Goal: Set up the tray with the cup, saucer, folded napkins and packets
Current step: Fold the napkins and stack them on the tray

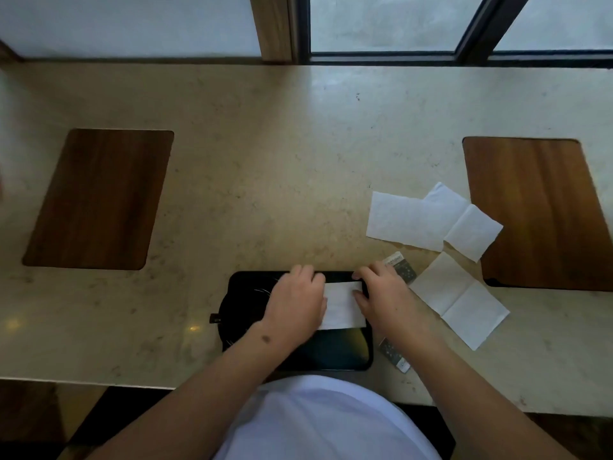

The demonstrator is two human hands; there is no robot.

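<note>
White folded napkin point(341, 305) on black tray point(331, 350), left hand point(295, 302) and right hand point(388, 300) pressing it, fingers seemingly flat; packet point(399, 265) print unreadable

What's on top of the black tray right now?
A folded white napkin lies on the black tray, pressed by the left hand and right hand. Anything beneath the hands is hidden.

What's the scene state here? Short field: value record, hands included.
surface: beige stone counter
tray: black tray at the near edge
napkin in work: white napkin lying on the tray
left hand: left hand resting flat on the napkin's left part
right hand: right hand on its right edge
unfolded napkins: three on the counter, right of the tray
packets: two, off the tray, beside its right side
cup, saucer: cannot tell
</note>
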